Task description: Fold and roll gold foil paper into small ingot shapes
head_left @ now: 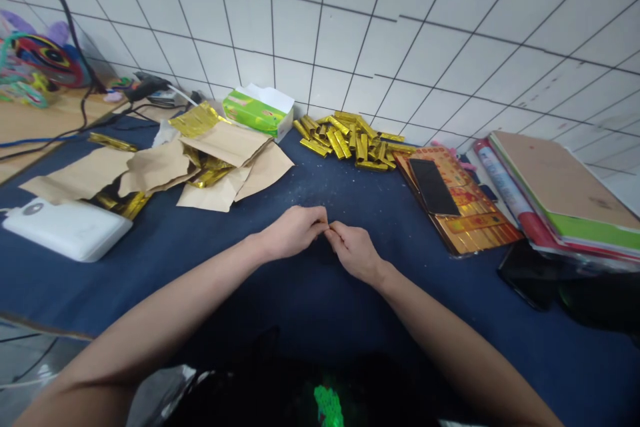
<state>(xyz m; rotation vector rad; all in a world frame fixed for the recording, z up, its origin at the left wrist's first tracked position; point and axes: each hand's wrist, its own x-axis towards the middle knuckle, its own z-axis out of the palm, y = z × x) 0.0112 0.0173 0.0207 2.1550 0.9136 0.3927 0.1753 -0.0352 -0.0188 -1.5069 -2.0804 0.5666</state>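
Note:
My left hand and my right hand meet over the middle of the table, fingers pinched together tip to tip. A tiny orange-gold edge seems to show between the fingertips, but what they hold is mostly hidden. Beyond them, against the wall, lies a heap of folded gold foil pieces. To the left, brown paper sheets and crumpled gold foil are piled loosely.
A dark blue cloth covers the table. At left sit a white power bank and cables; at the back, a green tissue pack. On the right lie a phone on a gold-red packet and stacked notebooks.

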